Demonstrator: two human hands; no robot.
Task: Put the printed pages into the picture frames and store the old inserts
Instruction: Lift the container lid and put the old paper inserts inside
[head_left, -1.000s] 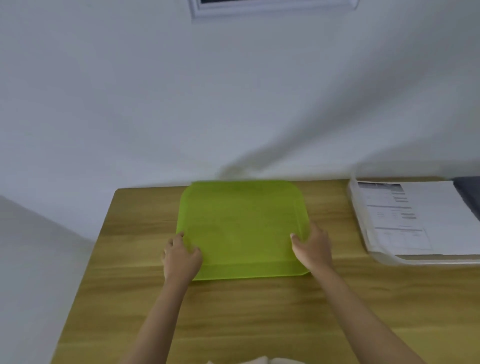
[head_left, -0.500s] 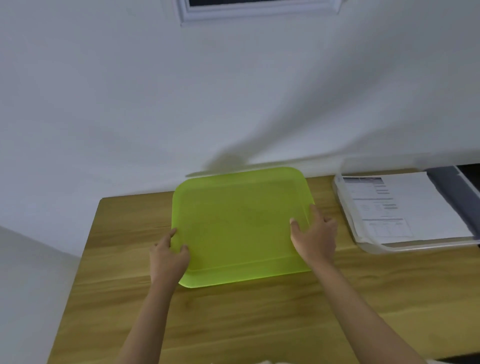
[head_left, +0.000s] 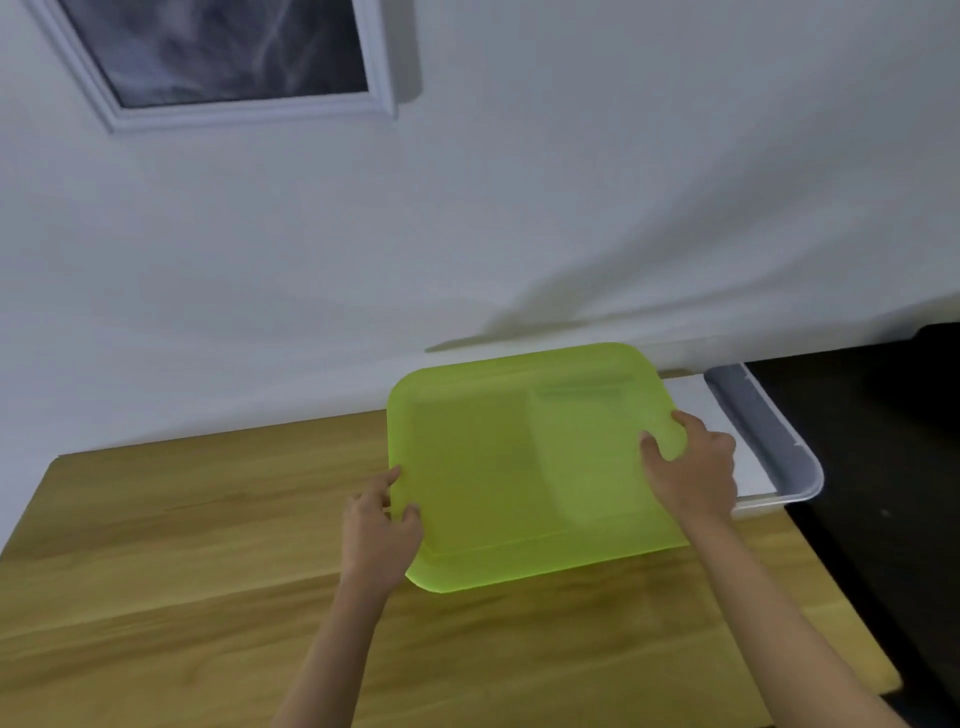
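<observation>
A translucent lime-green tray (head_left: 519, 467) is lifted off the wooden table (head_left: 182, 545) and tilted, its far right part overlapping a clear tray (head_left: 779, 441) with white printed pages (head_left: 691, 395). My left hand (head_left: 379, 530) grips the green tray's near left edge. On its right edge sits my right hand (head_left: 691, 467), thumb on top. A white picture frame (head_left: 234, 62) with a dark grey print hangs on the wall at upper left.
The white wall (head_left: 519, 208) runs along the table's back edge. A dark floor area (head_left: 883, 467) lies beyond the table's right edge. The table's left edge runs at the far left.
Both hands have lifted the green tray off the table and carried it to the right, over the tray of pages. The view has swung up and left, bringing the wall frame in.
</observation>
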